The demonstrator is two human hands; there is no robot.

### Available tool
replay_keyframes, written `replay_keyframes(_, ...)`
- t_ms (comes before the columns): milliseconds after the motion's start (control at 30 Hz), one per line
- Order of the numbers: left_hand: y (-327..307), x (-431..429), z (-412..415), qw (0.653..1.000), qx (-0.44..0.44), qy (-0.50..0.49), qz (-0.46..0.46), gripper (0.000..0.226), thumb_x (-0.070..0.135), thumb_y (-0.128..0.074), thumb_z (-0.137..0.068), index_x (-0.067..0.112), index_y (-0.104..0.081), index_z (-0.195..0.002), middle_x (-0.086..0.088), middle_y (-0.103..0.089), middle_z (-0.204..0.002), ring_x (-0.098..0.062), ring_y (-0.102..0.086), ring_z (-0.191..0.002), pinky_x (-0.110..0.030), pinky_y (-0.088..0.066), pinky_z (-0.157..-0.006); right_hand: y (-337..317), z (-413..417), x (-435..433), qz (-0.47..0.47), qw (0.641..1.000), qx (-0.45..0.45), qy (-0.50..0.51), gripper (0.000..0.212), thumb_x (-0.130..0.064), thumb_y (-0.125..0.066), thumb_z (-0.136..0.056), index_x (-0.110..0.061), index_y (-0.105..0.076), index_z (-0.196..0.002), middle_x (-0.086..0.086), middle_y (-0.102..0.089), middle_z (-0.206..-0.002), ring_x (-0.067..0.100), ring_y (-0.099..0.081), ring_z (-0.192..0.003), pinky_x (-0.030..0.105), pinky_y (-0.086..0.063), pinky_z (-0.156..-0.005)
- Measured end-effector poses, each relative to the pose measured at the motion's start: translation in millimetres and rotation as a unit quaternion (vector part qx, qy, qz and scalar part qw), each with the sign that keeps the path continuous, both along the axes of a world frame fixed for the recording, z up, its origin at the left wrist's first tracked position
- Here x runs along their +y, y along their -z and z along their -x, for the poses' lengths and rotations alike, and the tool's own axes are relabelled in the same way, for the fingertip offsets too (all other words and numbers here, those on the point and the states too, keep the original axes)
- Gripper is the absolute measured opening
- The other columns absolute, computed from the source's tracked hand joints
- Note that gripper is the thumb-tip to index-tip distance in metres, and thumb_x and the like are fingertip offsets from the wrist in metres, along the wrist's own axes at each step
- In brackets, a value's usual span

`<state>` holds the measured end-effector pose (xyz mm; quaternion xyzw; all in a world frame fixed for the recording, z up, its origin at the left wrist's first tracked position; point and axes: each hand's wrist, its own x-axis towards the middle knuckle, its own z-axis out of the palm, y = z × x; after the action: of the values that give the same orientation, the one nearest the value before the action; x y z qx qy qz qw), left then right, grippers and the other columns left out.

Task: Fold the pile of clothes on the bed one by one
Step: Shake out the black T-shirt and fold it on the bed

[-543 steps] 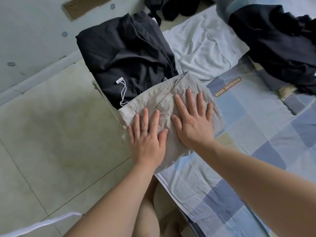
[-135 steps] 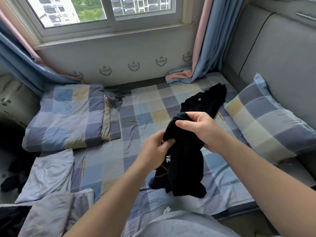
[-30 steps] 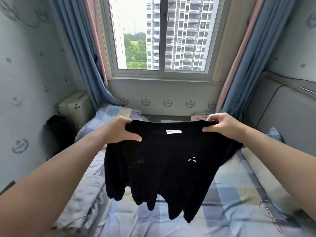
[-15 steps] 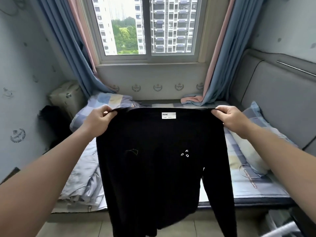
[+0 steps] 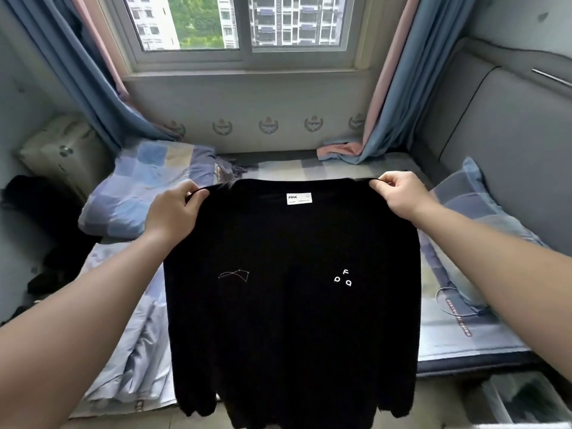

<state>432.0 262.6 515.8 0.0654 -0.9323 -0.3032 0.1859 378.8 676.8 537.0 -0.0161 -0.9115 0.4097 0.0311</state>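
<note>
One black shirt (image 5: 291,289) hangs spread over the near edge of the bed (image 5: 448,335), its shoulders pinched by the left hand (image 5: 173,212) and right hand (image 5: 399,196), no fold begun; pale garments (image 5: 133,351) lie near left, their state unclear.

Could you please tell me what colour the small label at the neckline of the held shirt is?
White, with dark lettering; the label on the black shirt shows in the head view.

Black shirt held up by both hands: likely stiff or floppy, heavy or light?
Likely floppy: the black shirt hangs limp from the left hand and right hand, its hem uneven. Probably light, since pinches at the shoulders alone carry it. It may crumple if laid carelessly on the bed.
</note>
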Motion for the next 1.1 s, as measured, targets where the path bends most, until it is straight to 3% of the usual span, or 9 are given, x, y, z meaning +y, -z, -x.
replay_keyframes(233, 143, -36, 193, 0.995, -0.094, -0.025, 0.03, 0.025, 0.034, -0.058, -0.101, 0.013, -0.071, -0.099, -0.012, -0.059, -0.095, -0.039, -0.057, -0.098, -0.038, -0.04, -0.078, 120, 183, -53, -0.137, 0.981, -0.136, 0.03, 0.038, -0.038, -0.058, -0.099, -0.008, -0.071, -0.08, 0.008, -0.065, -0.075, 0.027, -0.061, -0.074, 0.037, -0.052, -0.072)
replay_keyframes(367, 276, -45, 300, 0.982, -0.176, -0.072, -0.003, 0.03, 0.035, -0.053, -0.102, 0.014, -0.065, -0.085, -0.005, -0.067, -0.081, -0.03, -0.061, -0.084, -0.034, -0.041, -0.068, 259, 289, -94, -0.112, 0.972, -0.191, 0.076, 0.038, -0.03, -0.056, -0.1, -0.008, -0.058, -0.07, 0.008, -0.056, -0.067, 0.027, -0.054, -0.062, 0.029, -0.041, -0.053)
replay_keyframes(433, 335, -48, 343, 0.975, -0.196, -0.085, -0.064, 0.03, 0.034, -0.053, -0.102, 0.017, -0.064, -0.08, 0.001, -0.071, -0.071, -0.025, -0.068, -0.081, -0.037, -0.052, -0.076, 320, 329, -112, -0.04, 0.967, -0.224, 0.117, 0.031, -0.023, -0.054, -0.102, -0.007, -0.062, -0.077, 0.01, -0.063, -0.071, 0.021, -0.058, -0.054, 0.021, -0.045, -0.043)
replay_keyframes(500, 391, -48, 388, 0.975, -0.177, -0.091, -0.094, 0.028, 0.032, -0.051, -0.103, 0.015, -0.065, -0.085, 0.002, -0.075, -0.076, -0.024, -0.07, -0.087, -0.039, -0.054, -0.085, 378, 368, -123, 0.013, 0.965, -0.219, 0.146, 0.024, -0.022, -0.053, -0.102, -0.012, -0.065, -0.083, 0.012, -0.073, -0.084, 0.02, -0.067, -0.065, 0.024, -0.055, -0.055)
replay_keyframes(600, 463, -42, 430, 0.973, -0.188, -0.082, -0.102, 0.025, 0.032, -0.05, -0.104, 0.015, -0.062, -0.118, -0.003, -0.071, -0.119, -0.027, -0.061, -0.116, -0.034, -0.044, -0.093, 459, 406, -137, 0.005, 0.973, -0.175, 0.151, 0.016, -0.024, -0.053, -0.099, -0.019, -0.067, -0.104, 0.01, -0.072, -0.116, 0.026, -0.066, -0.102, 0.037, -0.054, -0.089)
replay_keyframes(667, 503, -37, 435, 0.96, -0.248, -0.013, -0.133, 0.057, 0.039, -0.053, -0.103, 0.021, -0.033, -0.153, -0.004, -0.043, -0.155, -0.026, -0.039, -0.143, -0.036, -0.032, -0.114, 505, 407, -144, 0.017, 0.972, -0.211, 0.103, 0.053, -0.034, -0.057, -0.098, -0.026, -0.042, -0.148, 0.006, -0.049, -0.15, 0.026, -0.05, -0.131, 0.036, -0.041, -0.107)
replay_keyframes(767, 550, -25, 406, 0.942, -0.315, 0.084, -0.081, 0.08, 0.05, -0.052, -0.1, 0.033, -0.004, -0.161, -0.001, -0.008, -0.17, -0.023, -0.007, -0.156, -0.046, -0.013, -0.125, 562, 372, -145, 0.037, 0.956, -0.288, 0.046, 0.099, -0.062, -0.064, -0.077, -0.048, -0.005, -0.155, 0.0, -0.029, -0.162, 0.026, -0.035, -0.146, 0.047, -0.032, -0.118)
replay_keyframes(933, 587, 4, 312, 0.895, -0.405, 0.187, 0.017, 0.069, 0.055, -0.041, -0.102, 0.039, -0.007, -0.16, 0.009, 0.004, -0.169, -0.018, 0.005, -0.156, -0.043, -0.01, -0.124, 598, 274, -110, -0.075, 0.929, -0.361, 0.021, 0.082, -0.044, -0.057, -0.097, -0.042, -0.003, -0.158, 0.0, -0.016, -0.167, 0.019, -0.005, -0.155, 0.049, -0.015, -0.123)
replay_keyframes(1100, 594, 55, 251, 0.854, -0.431, 0.267, 0.117, 0.069, 0.057, -0.037, -0.103, 0.039, -0.004, -0.16, 0.004, 0.007, -0.169, -0.022, 0.006, -0.156, -0.038, -0.012, -0.125, 599, 214, -37, -0.149, 0.904, -0.401, 0.014, 0.077, -0.04, -0.058, -0.098, -0.032, -0.012, -0.16, -0.004, -0.024, -0.165, 0.025, -0.018, -0.152, 0.056, -0.025, -0.119)
